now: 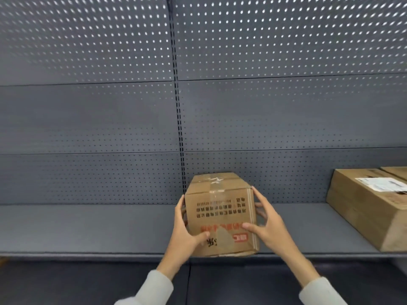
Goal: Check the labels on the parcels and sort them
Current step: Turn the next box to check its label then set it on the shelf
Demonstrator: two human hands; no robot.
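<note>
A small brown cardboard parcel (220,208), taped along its top and printed with upside-down black and red characters, sits at the front edge of a grey shelf (88,227). My left hand (187,232) grips its left side, thumb on the front face. My right hand (266,227) grips its right side, thumb across the front. No shipping label shows on the faces I can see.
A larger brown carton (361,208) with a white label (383,184) on top stands on the same shelf at the far right. A grey perforated back panel (88,117) rises behind. A lower dark shelf (66,282) lies beneath.
</note>
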